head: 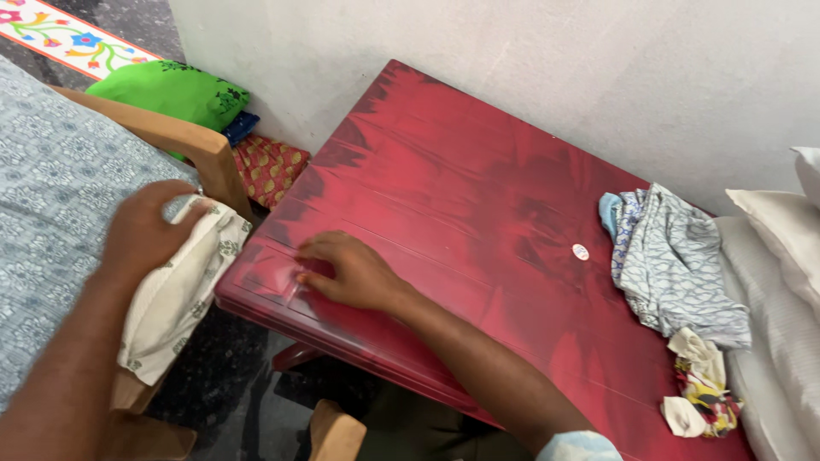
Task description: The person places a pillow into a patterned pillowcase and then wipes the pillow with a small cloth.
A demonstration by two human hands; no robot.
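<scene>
Head view is showing a folded white cloth [175, 290] with a small grey print, lying at about eight o'clock in the picture, draped over the wooden armrest [192, 145] of a seat just off the table's near-left corner. The left hand [145, 232] is lying on top of it, fingers curled over the upper edge and pressing down — a loose hold rather than a tight fist, as far as the angle is showing. To do this well, I judge the palm should be bearing flat on the fold so the layers are not slipping apart, with the fingers gripping the whole stack and not only the top layer.

At six o'clock from the table's centre the right hand [354, 275] is resting on the red table [444, 196], fingers bent and spread, holding nothing; it is steadying well as it is.

Further out, at three o'clock, a heap of pale blue patterned clothes [675, 260] is lying on the table's far right — with a small bright floral rag [705, 393] just below it. Beyond the armrest, at eleven o'clock, a green cushion [171, 90] is sitting against the wall.
</scene>
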